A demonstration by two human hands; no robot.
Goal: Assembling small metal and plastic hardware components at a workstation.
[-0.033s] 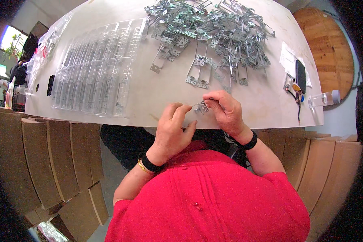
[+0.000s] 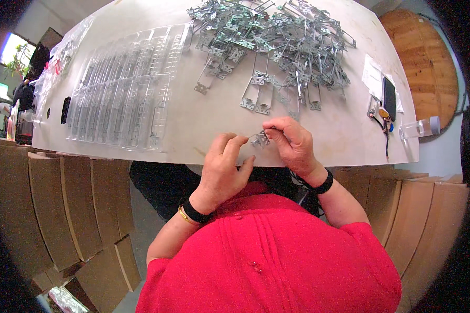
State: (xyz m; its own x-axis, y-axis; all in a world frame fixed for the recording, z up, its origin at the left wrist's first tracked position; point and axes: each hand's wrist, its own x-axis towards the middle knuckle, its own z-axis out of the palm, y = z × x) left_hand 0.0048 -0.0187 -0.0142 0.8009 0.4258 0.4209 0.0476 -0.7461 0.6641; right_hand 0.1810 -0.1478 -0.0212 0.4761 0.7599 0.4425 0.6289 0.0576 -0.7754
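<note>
My left hand (image 2: 225,167) is half-curled, thumb apart from the fingers; its fingertips come right up to the small metal bracket (image 2: 259,139), but can't tell if they grip it. My right hand (image 2: 295,146) pinches the bracket's right side between thumb and index finger. The bracket sits between my hands, just inside the front edge of the white table (image 2: 203,117).

Risks, as I judge them: that one-sided pinch could slip, and with the edge so near, the bracket could drop into my lap. Uneven pressure could bend its thin metal. Just beyond, the loose wire-armed brackets (image 2: 255,106) could snag my right fingers if I push forward. Farther back, the tangled bracket pile (image 2: 277,44) could shift if one hooked piece gets pulled. The clear plastic tray (image 2: 177,62) on the left could skid if my left forearm swings into it.

Versus the earlier frame: no visible difference; same hand poses, same bracket position, pile and tray unmoved.
</note>
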